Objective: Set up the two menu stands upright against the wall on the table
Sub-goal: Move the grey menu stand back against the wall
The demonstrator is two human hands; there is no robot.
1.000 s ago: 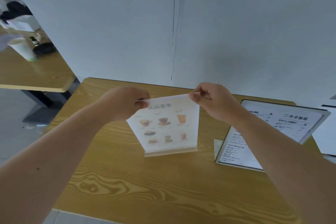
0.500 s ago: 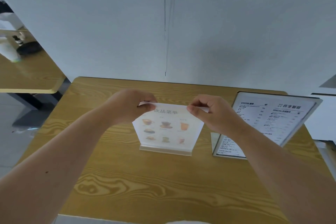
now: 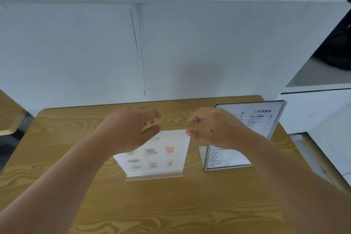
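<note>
Both hands hover mid-frame, fingers loosely spread, gripping nothing: left hand (image 3: 129, 129), right hand (image 3: 212, 127). Drinks menu stand (image 3: 161, 157) stands upright on the wooden table (image 3: 171, 205) below them. Text menu stand (image 3: 245, 135) upright at right, near the wall (image 3: 76, 53).

Wood-grain table (image 3: 171, 205), clear-plastic menu stand (image 3: 153, 174)

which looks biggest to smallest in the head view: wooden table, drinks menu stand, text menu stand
1. Light wood-grain table, by far the largest.
2-3. Clear acrylic drinks menu stand and metal-framed text menu stand look alike; hands cover part of each, so no ranking.
</note>
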